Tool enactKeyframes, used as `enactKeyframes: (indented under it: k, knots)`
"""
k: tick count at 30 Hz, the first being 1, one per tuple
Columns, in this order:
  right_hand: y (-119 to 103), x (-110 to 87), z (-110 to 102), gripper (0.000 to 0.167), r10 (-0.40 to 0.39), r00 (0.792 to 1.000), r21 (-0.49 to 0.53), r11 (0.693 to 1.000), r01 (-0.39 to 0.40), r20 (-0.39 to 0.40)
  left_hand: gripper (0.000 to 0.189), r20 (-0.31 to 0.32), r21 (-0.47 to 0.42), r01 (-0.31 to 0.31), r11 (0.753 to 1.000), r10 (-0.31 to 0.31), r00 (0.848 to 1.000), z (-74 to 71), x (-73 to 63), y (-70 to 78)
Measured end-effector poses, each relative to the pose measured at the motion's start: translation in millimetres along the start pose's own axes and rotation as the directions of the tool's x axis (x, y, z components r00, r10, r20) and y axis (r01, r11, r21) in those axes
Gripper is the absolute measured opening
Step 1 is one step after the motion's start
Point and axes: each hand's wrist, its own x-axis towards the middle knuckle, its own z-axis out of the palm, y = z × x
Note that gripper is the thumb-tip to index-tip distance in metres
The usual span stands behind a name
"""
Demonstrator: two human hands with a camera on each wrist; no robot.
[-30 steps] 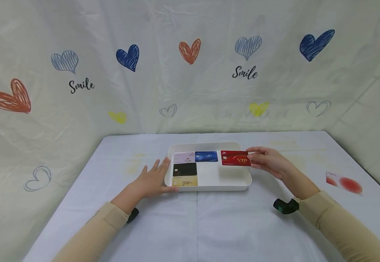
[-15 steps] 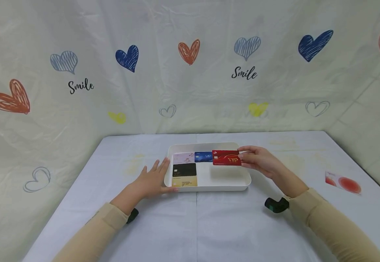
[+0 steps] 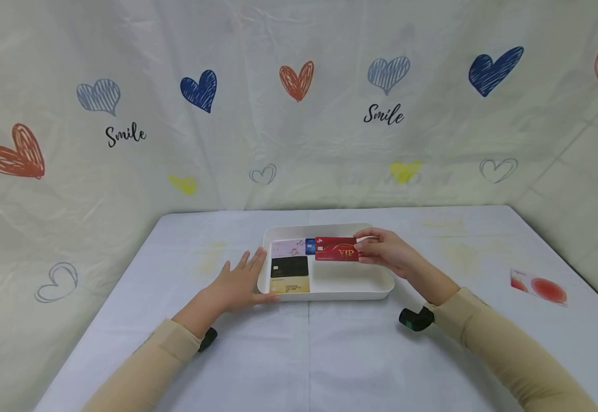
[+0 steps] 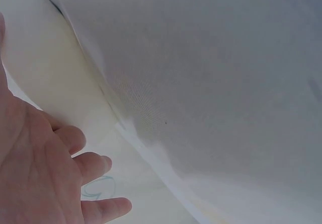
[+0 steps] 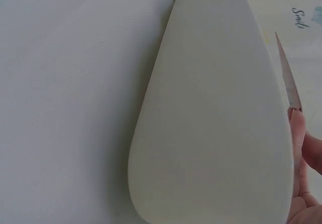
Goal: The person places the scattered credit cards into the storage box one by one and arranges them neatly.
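Observation:
My right hand [image 3: 383, 250] pinches a red VIP card [image 3: 336, 249] by its right edge, over the white tray [image 3: 350, 296]. The red card hides most of a blue card [image 3: 310, 246] behind it. Left of these, inside the tray, lie a pink card [image 3: 288, 248], a black card [image 3: 289, 266] and a gold card [image 3: 289, 285]. With fingers spread, my left hand [image 3: 239, 284] rests at the tray's left side, its thumb along the front corner. In the right wrist view the tray's outer wall [image 5: 211, 113] fills the middle, and the held card [image 5: 288, 78] shows nearly edge-on.
A white card with red circles [image 3: 539, 287] lies on the table at the right. The white-covered table [image 3: 257, 360] meets a pale wall sheet [image 3: 340, 143] printed with hearts at the back. A dark wrist camera [image 3: 416, 319] hangs under the right sleeve.
My right hand has carried the red card leftward over the tray, and it now covers most of the blue card. The left hand has stayed in place.

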Motion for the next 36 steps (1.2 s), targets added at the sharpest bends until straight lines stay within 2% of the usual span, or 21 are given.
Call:
enactKeyframes:
  k: [10,21,36]
  knots:
    - [7.1,17.9,14.4,0.038,0.004,1.0,-0.047,0.999,-0.004,0.009,0.118,-0.006,0.001,-0.011,1.0,0.011,1.0,1.2,-0.8,0.3]
    - [12.6,27.9,25.5,0.035,0.027,0.999,-0.074,0.997,-0.026,0.016,0.117,-0.002,0.003,-0.007,1.0,0.007,1.0,-0.1,-1.0,2.0]
    - [16.4,35.3,31.3,0.037,0.108,0.989,-0.144,0.982,-0.122,-0.102,0.117,0.0,0.007,-0.011,1.0,0.011,1.0,-2.7,-1.4,2.5]
